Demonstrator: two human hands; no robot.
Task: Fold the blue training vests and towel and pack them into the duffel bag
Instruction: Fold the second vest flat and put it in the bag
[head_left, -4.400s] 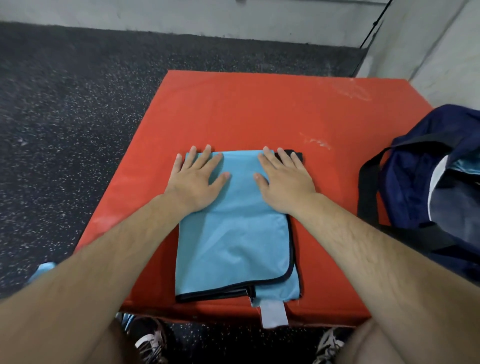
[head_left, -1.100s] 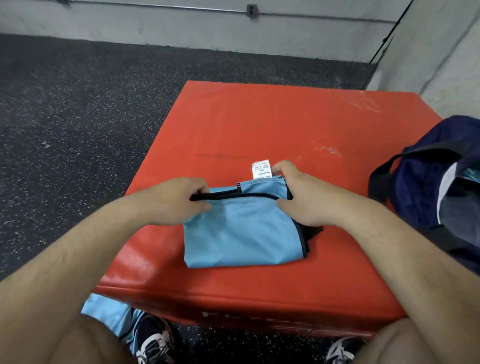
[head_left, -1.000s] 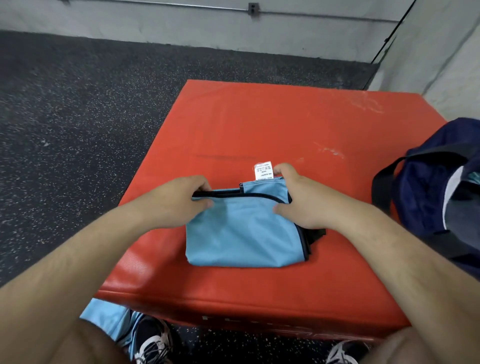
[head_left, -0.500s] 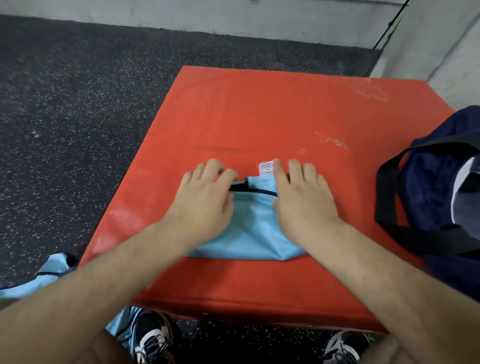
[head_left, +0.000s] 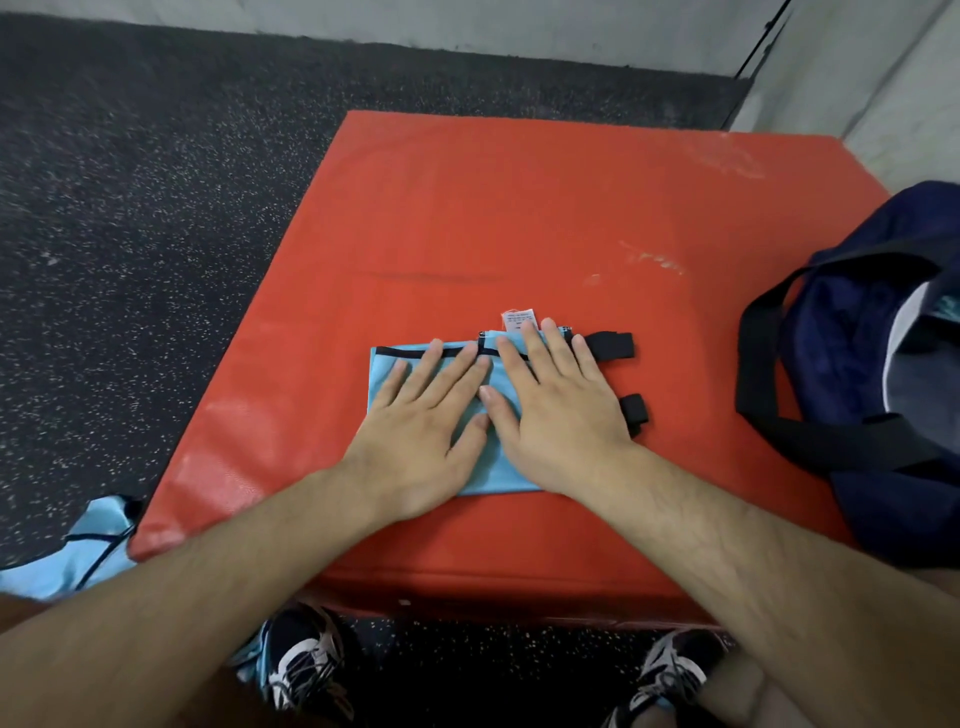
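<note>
On the red mat, near its front edge, lies the folded blue vest. The left hand and right hand press flat on it, fingers spread. The dark blue duffel bag sits open on the right, apart from the vest.

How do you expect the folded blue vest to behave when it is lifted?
Probably floppy: the vest is thin cloth pressed flat under the left hand and right hand, so its folds may fall open. The black straps stick out loose and may dangle.
</note>
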